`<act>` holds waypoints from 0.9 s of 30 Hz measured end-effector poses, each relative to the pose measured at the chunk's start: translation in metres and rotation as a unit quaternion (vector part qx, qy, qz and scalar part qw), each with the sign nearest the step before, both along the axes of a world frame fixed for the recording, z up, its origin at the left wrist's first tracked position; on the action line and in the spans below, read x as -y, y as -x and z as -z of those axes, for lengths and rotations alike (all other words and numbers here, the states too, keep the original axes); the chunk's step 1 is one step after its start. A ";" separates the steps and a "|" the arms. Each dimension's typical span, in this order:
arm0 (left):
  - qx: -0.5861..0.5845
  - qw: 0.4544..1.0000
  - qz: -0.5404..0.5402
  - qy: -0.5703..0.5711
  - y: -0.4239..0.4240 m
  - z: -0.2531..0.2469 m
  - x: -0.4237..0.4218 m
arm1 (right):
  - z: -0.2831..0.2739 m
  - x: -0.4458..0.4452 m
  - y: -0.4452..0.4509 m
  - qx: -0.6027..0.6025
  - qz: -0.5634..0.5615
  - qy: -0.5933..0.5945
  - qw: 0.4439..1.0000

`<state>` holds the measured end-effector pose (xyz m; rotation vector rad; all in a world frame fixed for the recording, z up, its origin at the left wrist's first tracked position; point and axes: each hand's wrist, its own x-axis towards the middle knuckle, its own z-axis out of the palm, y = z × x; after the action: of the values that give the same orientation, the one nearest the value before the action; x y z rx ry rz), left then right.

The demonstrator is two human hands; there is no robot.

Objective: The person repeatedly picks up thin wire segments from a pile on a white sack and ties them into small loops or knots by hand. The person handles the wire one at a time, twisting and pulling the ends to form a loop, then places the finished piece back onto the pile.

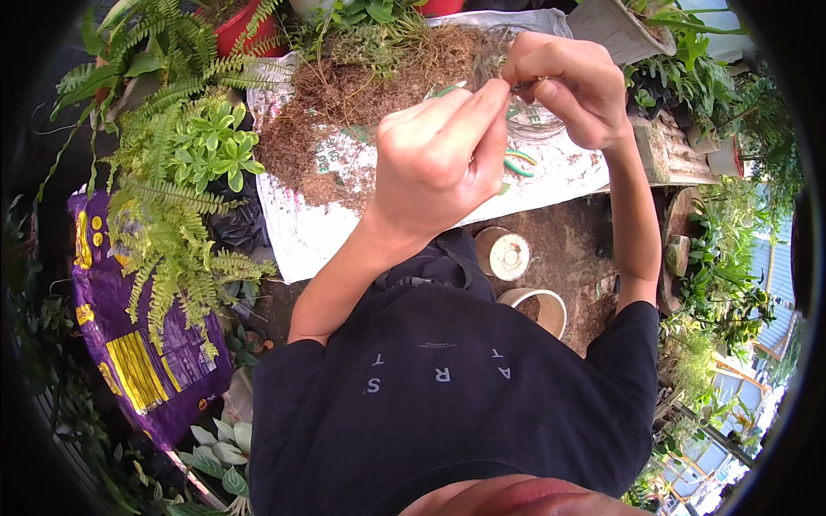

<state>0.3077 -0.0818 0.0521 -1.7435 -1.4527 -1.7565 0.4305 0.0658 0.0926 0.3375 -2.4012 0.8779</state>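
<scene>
Up over the worktop, my left hand (pixel 445 145) and my right hand (pixel 571 87) meet at the fingertips. Both pinch a small dark piece of what looks like thin wire (pixel 515 89), mostly covered by the fingers. Loose coils of thin dark wire (pixel 539 131) lie behind and below the right hand. Pliers with green and yellow handles (pixel 520 163) rest just beyond the left hand, their jaws hidden. Beneath is a white printed sack (pixel 316 248) spread flat, with brown fibrous potting material (pixel 290 145) heaped across its left and far parts.
Potted ferns (pixel 171 122) and a variegated plant (pixel 216 145) crowd the left, above a purple bag (pixel 148 322). A red pot (pixel 245 29) and a grey pot (pixel 623 29) stand at the back. Two pale round containers (pixel 503 253) (pixel 545 309) sit on the ground.
</scene>
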 end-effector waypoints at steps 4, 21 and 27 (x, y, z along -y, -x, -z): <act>0.005 1.000 0.027 -0.009 -0.002 0.008 -0.001 | 0.006 -0.002 0.003 0.017 -0.040 0.102 0.994; 0.313 0.884 0.268 0.222 0.015 0.024 -0.006 | 0.046 -0.007 0.014 -0.025 0.005 0.325 0.945; 0.297 0.909 0.213 0.200 0.014 0.024 -0.003 | 0.038 0.016 0.009 -0.020 0.109 0.355 0.928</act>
<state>0.2937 -0.0785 0.0284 -1.9284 -1.8838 -2.5336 0.4216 0.0503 0.0548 -0.1880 -1.8664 1.5206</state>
